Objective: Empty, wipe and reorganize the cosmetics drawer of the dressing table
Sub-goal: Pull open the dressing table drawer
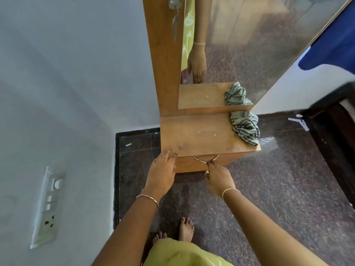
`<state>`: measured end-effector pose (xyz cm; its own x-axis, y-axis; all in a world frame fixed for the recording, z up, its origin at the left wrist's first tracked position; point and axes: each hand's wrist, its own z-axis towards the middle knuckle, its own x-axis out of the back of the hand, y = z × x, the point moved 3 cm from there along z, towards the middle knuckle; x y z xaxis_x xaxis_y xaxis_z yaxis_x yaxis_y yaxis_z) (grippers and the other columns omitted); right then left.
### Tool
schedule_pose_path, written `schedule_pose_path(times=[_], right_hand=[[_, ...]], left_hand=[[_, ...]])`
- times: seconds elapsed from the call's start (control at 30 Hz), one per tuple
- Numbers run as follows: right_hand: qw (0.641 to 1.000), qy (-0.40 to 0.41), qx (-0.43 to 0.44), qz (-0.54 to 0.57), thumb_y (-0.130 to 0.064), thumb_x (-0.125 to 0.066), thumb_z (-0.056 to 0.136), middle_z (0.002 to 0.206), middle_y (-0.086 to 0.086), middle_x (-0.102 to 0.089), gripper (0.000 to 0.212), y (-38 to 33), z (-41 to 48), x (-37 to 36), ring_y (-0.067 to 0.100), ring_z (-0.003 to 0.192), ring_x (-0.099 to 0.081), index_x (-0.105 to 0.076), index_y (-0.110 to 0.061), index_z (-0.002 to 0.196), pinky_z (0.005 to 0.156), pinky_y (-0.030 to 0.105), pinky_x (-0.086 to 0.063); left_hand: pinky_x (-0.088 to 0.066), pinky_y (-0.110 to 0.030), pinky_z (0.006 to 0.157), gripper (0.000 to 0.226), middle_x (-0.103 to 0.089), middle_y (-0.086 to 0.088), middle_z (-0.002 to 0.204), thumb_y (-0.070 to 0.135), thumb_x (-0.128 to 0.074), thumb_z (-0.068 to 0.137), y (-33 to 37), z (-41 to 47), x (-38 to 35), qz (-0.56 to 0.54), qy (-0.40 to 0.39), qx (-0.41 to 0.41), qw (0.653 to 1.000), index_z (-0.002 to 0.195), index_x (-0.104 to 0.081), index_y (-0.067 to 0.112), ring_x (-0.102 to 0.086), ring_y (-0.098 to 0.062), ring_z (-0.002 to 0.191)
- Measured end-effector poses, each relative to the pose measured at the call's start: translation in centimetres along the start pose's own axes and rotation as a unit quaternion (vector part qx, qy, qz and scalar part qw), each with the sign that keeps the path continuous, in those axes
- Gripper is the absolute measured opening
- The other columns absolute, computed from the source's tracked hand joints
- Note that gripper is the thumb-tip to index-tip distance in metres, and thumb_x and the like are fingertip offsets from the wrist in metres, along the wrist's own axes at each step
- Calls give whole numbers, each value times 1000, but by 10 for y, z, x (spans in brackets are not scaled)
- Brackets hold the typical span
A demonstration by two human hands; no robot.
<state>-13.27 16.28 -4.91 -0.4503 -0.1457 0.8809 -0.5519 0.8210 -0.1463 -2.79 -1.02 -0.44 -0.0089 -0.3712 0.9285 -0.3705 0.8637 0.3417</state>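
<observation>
At the lower left of the frame a white switch panel is set into the pale wall. Right of it, near the middle of the frame, the left hand rests on the front left corner of the wooden counter. Its fingers are fairly straight and close together, their tips on the edge and holding nothing. Just below that edge is the drawer, whose front sits tucked under the counter (its inside does not show). A curved metal handle is mounted on the drawer front. The right hand reaches it from below, with finger and thumb pinching the handle near its right end. Both wrists wear thin bangles.

At the bottom centre, bare feet stand on the speckled stone floor, above a fold of yellow-green clothing. On the right end of the counter lies a crumpled green-and-white striped cloth, one corner drooping over the side. Behind the counter rises a tall mirror in a wooden frame, which reflects the cloth and a hand. At the upper right there is blue fabric, with dark wooden furniture below it at the right edge.
</observation>
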Motion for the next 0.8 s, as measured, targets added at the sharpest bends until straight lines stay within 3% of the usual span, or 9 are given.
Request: schedule_pose_path(times=[0.17, 0.3, 0.4, 0.5, 0.6, 0.8], right_hand=[[1000, -9, -4, 18, -29, -48, 95, 147, 12, -36, 59, 2, 23, -26, 31, 131, -40, -28, -7, 146, 107, 40, -38], [998, 50, 15, 20, -29, -48, 94, 142, 10, -44, 55, 0, 45, -47, 28, 131, -40, -34, -8, 144, 106, 40, -37], [993, 112, 20, 10, -29, -48, 96, 128, 9, -56, 43, 2, 58, -66, 28, 121, -49, -46, -9, 134, 106, 40, -37], [977, 210, 25, 23, -24, -51, 95, 107, 11, -65, 25, 5, 65, -78, 33, 103, -58, -60, -7, 111, 101, 44, -43], [959, 280, 20, 42, -19, -54, 93, 88, 13, -68, 15, 8, 70, -82, 35, 84, -62, -62, -6, 91, 82, 42, -50], [938, 333, 10, 94, -16, -53, 93, 77, 16, -65, 18, 11, 71, -88, 37, 73, -59, -60, -7, 79, 64, 39, -44]], left_hand=[[-40, -33, 102, 32, -59, -6, 128, 10, -53, 94, -11, 13, -19, -27, 40, -26, 998, 124, -61, 11, -53, -23, 119], [-56, -36, 82, 19, -66, -2, 108, 13, -66, 87, -21, 21, -34, -32, 117, -62, 991, 105, -71, 12, -62, -22, 97], [-56, -32, 72, 16, -65, 1, 101, 14, -69, 85, -29, 23, -50, -39, 194, -92, 976, 100, -72, 14, -61, -19, 90], [-53, -30, 81, 16, -64, 1, 105, 16, -67, 88, -35, 22, -68, -69, 263, -95, 958, 103, -71, 14, -56, -15, 96], [-50, -29, 89, 18, -62, 0, 110, 18, -65, 90, -36, 20, -83, -98, 303, -95, 943, 106, -69, 12, -51, -13, 104], [-51, -37, 90, 27, -59, -5, 112, 25, -62, 91, -33, 18, -97, -90, 319, -82, 940, 113, -66, 11, -46, -15, 107]])
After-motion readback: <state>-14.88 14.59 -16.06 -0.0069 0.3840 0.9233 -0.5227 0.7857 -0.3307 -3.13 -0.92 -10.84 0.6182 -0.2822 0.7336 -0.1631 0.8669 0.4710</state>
